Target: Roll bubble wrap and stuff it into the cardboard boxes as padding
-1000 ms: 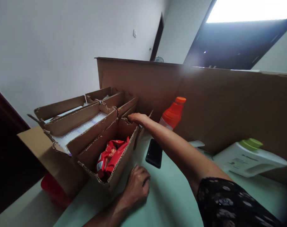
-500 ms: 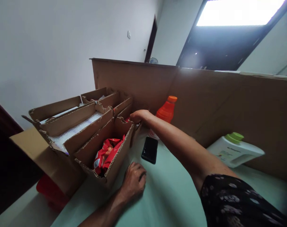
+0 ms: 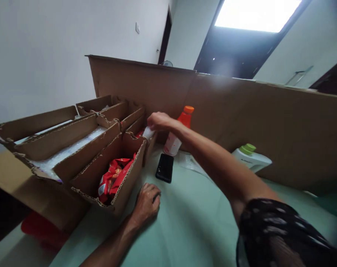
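My right hand reaches over the far end of the cardboard compartments, its fingers closed on a small white packet. The packet is partly hidden by the fingers, and its kind is unclear. Below it, in a cardboard compartment, a bit of red wrapper shows. My left hand rests on the table in a loose fist, beside the nearest cardboard box. In that box lies a red snack packet. A black phone lies on the table between my hands.
An orange-capped bottle stands behind my right forearm. To the right is a white jug with a green cap. A tall cardboard panel walls the table's back. Other compartments hold plastic-wrapped items.
My right hand has risen out of the compartment, with the white packet now showing in its fingers. The view has shifted right. My left hand stays on the table.
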`<state>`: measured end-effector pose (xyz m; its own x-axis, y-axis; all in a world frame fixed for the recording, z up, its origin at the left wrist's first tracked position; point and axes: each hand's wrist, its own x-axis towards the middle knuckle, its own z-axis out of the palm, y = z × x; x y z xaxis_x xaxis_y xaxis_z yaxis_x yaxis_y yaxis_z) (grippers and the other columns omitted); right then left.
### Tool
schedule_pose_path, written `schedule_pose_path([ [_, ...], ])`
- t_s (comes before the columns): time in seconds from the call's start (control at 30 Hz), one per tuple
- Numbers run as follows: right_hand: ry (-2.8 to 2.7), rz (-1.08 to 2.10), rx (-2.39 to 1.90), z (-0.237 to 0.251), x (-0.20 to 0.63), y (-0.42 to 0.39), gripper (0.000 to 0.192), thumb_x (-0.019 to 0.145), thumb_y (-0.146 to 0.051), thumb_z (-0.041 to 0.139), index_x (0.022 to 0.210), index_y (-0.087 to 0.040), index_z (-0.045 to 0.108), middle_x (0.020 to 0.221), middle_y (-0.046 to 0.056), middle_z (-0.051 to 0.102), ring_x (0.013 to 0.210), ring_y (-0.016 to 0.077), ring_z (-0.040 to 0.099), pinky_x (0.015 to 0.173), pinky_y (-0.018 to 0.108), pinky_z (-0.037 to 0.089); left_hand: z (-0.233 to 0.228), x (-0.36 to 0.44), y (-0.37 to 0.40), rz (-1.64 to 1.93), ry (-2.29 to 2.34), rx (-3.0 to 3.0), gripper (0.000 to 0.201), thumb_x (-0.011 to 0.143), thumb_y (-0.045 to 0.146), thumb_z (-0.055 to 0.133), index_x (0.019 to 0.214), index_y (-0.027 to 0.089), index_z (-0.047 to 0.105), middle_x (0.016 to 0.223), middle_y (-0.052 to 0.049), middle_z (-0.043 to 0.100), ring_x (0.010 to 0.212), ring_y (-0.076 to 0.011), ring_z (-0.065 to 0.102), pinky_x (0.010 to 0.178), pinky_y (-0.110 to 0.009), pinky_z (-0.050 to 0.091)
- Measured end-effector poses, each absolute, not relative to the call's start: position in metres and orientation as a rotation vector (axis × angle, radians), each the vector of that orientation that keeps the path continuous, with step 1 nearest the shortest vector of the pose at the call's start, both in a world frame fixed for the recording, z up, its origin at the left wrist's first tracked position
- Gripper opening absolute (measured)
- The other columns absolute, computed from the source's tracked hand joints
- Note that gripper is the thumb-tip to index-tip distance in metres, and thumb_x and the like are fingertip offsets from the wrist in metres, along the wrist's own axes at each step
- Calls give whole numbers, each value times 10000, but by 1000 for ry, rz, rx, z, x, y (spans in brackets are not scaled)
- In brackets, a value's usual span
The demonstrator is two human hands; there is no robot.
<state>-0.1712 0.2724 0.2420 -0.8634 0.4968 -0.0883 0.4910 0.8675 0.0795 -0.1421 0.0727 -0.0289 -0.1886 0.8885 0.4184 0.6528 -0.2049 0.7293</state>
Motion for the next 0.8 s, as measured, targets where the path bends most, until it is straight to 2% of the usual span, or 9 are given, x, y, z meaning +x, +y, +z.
schedule_pose_path([
  [0.1,3093,-50,874,272,-98,294,247,903,-230,591,1118,-161,689,1019,60,723,959,194,675,796,280,510,-28,-142,71,1340,1778,1807,229,790,79,511,855,180,706,906,-83,711,897,-248,596,835,-385,460],
  [0.2,3225,-696,1241,274,-4,316,147,780,-331,701,865,-215,731,857,17,732,800,152,676,746,270,516,-27,-142,71,1335,1776,1800,224,805,91,514,878,172,709,900,-87,711,893,-250,593,852,-396,451],
  [0.3,3198,-727,1479,254,76,327,165,700,-351,746,617,-246,649,666,34,693,619,146,640,606,285,506,-25,-141,71,1323,1804,1802,208,815,108,528,884,167,715,902,-91,710,902,-250,596,853,-389,451],
  [0.37,3228,-704,1597,241,105,331,226,680,-396,758,570,-258,617,583,40,650,512,142,592,486,275,452,-24,-140,71,1311,1830,1807,197,807,107,540,868,168,718,890,-86,712,892,-243,602,849,-380,451],
  [0.43,3318,-658,1583,237,109,335,253,706,-480,729,591,-277,633,570,21,633,468,131,564,444,256,422,-23,-140,73,1303,1857,1811,195,792,100,551,856,171,721,882,-80,715,885,-237,606,854,-375,450],
  [0.5,3418,-582,1396,240,87,333,252,729,-532,708,649,-296,672,633,29,674,515,138,602,490,257,464,-24,-141,75,1302,1875,1809,196,780,97,562,860,172,724,883,-77,715,888,-233,608,862,-371,447],
  [0.6,3443,-530,1027,251,10,313,199,771,-475,704,771,-277,723,818,72,753,703,187,692,653,300,535,-25,-141,77,1313,1876,1799,212,764,89,571,879,171,728,887,-77,715,889,-228,611,856,-360,449],
  [0.73,3360,-490,681,258,-135,268,189,856,-309,646,977,-207,751,977,49,770,902,212,701,796,300,528,-27,-141,79,1329,1845,1789,200,745,75,577,849,167,721,877,-78,713,888,-222,616,846,-347,456],
  [0.8,3270,-259,667,259,-204,250,236,899,-265,600,1075,-197,742,1073,53,758,979,198,686,847,280,508,-29,-141,80,1331,1838,1772,196,749,78,580,858,168,716,890,-75,713,900,-219,616,849,-342,459],
])
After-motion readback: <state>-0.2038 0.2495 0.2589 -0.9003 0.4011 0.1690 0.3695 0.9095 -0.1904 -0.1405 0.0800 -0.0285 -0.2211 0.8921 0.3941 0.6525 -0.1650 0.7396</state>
